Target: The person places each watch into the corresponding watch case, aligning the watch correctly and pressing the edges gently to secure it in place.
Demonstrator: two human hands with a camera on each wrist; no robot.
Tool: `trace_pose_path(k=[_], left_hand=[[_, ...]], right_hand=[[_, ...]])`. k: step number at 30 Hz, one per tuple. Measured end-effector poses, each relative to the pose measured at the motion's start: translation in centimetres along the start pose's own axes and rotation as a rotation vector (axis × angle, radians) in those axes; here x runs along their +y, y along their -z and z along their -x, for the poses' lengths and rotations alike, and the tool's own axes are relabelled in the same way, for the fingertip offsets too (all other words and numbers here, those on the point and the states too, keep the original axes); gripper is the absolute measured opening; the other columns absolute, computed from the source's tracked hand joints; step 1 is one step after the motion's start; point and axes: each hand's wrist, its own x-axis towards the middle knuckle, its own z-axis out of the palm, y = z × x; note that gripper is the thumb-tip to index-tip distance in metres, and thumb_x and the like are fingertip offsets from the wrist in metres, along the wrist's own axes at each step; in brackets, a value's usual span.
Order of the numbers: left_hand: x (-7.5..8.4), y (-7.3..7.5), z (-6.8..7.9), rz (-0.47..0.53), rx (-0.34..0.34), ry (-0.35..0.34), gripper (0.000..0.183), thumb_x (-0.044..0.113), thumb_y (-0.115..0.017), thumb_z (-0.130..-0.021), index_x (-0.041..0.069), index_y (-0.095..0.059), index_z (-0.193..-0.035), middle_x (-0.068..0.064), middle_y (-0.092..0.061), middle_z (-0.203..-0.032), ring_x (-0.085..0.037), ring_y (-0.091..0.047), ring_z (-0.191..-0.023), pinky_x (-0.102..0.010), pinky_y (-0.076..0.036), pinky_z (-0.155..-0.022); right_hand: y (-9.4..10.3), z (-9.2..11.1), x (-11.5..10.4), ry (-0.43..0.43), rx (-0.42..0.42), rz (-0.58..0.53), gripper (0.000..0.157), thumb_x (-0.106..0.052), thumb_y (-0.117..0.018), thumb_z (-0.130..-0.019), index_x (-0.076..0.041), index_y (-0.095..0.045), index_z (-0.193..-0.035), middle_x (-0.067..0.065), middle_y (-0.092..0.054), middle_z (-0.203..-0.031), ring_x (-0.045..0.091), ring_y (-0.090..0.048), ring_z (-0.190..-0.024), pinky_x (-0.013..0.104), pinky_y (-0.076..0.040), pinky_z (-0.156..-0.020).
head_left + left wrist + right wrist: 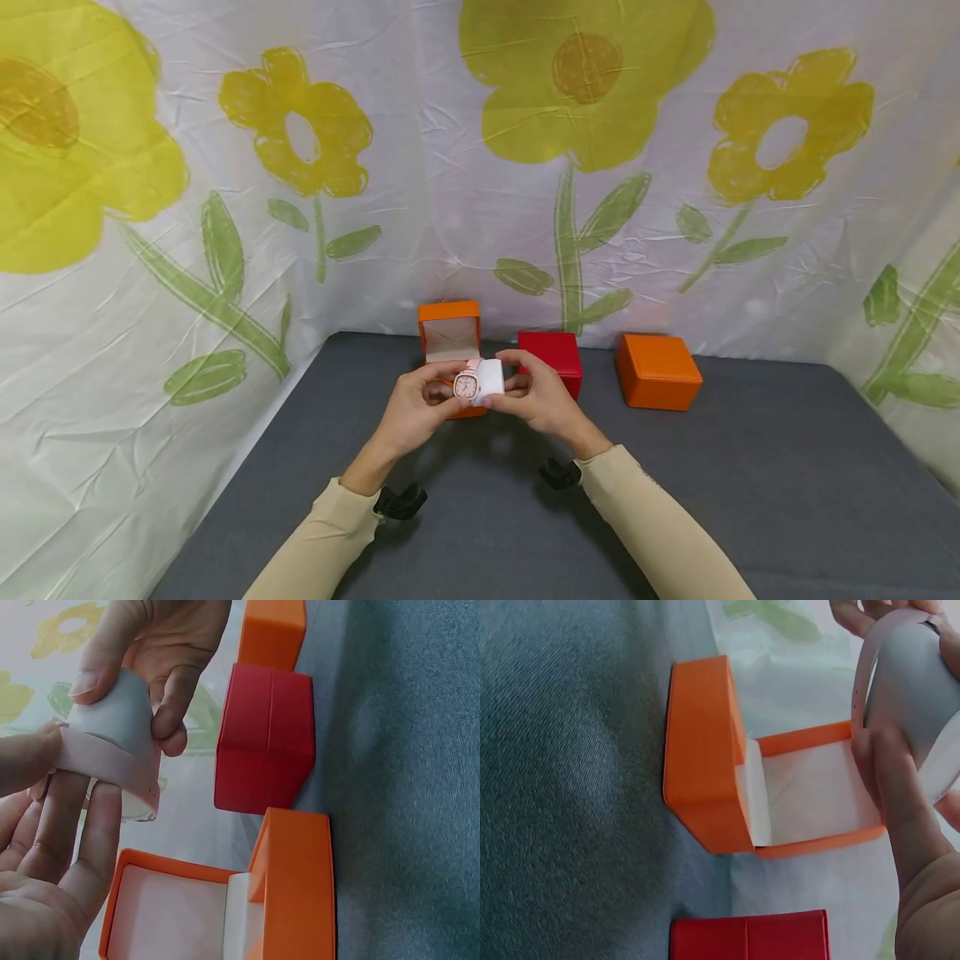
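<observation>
Over the table, my left hand (416,408) pinches a pale pink wristwatch (465,386) with a squarish face. The watch's strap wraps around one end of a white watch pillow (491,379). Gripping the pillow's other end is my right hand (542,396), thumb on its near side and fingers behind. In the left wrist view the strap (97,759) encircles the pillow (120,712), part of which stands out beyond it. Just behind both hands stands an orange watch box (448,310), lid raised, its pale lining visible in the right wrist view (810,791).
A closed red box (558,358) sits behind my right hand, and a closed orange box (660,371) is farther right. Dark grey cloth covers the table (480,517). Behind it hangs a white curtain (420,208) with yellow flowers.
</observation>
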Motion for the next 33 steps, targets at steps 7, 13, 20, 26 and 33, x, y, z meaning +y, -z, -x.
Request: trace_pose_path(k=[7,13,20,26,33], left_hand=[[0.3,0.1,0.2,-0.041,-0.007,0.025,0.042,-0.008,-0.068,-0.083,-0.008,-0.058,-0.123,-0.021,-0.063,-0.111,-0.037,-0.065,-0.078,-0.021,-0.05,-0.06],[0.4,0.3,0.2,-0.039,-0.015,0.043,0.042,-0.006,-0.069,-0.083,-0.008,-0.059,-0.123,-0.021,-0.064,-0.109,-0.036,-0.065,-0.077,-0.021,-0.049,-0.059],[0.3,0.4,0.2,-0.027,-0.045,0.03,0.042,-0.01,-0.066,-0.084,-0.009,-0.056,-0.125,-0.022,-0.059,-0.117,-0.043,-0.063,-0.076,-0.019,-0.048,-0.06],[0.7,0.0,0.3,-0.054,0.02,0.033,0.041,-0.008,-0.07,-0.081,-0.007,-0.06,-0.121,-0.021,-0.063,-0.111,-0.036,-0.065,-0.082,-0.027,-0.055,-0.066],[0.3,-0.1,0.0,0.016,-0.027,-0.047,0.047,-0.008,-0.071,-0.08,-0.01,-0.055,-0.124,-0.024,-0.058,-0.12,-0.035,-0.059,-0.1,-0.045,-0.052,-0.085]], right_hand=[[-0.4,0.3,-0.1,-0.005,0.017,0.009,0.061,-0.008,-0.076,-0.082,0.004,-0.045,-0.133,0.017,-0.061,-0.108,0.033,-0.065,-0.085,0.032,-0.056,-0.074],[-0.7,0.3,0.0,-0.013,0.036,0.002,0.058,-0.008,-0.075,-0.082,0.003,-0.046,-0.131,0.015,-0.058,-0.107,0.032,-0.064,-0.082,0.029,-0.056,-0.071],[-1.0,0.3,0.3,-0.011,0.037,-0.039,0.058,-0.007,-0.075,-0.082,0.002,-0.046,-0.132,0.017,-0.055,-0.115,0.035,-0.063,-0.085,0.028,-0.056,-0.072],[-1.0,0.4,0.4,0.018,0.062,-0.039,0.062,-0.006,-0.075,-0.082,0.005,-0.042,-0.133,0.02,-0.051,-0.12,0.036,-0.064,-0.089,0.03,-0.056,-0.075],[-0.5,-0.6,2.7,0.017,0.019,-0.134,0.059,-0.012,-0.078,-0.08,-0.006,-0.045,-0.129,0.015,-0.057,-0.111,0.029,-0.067,-0.084,0.034,-0.056,-0.075]])
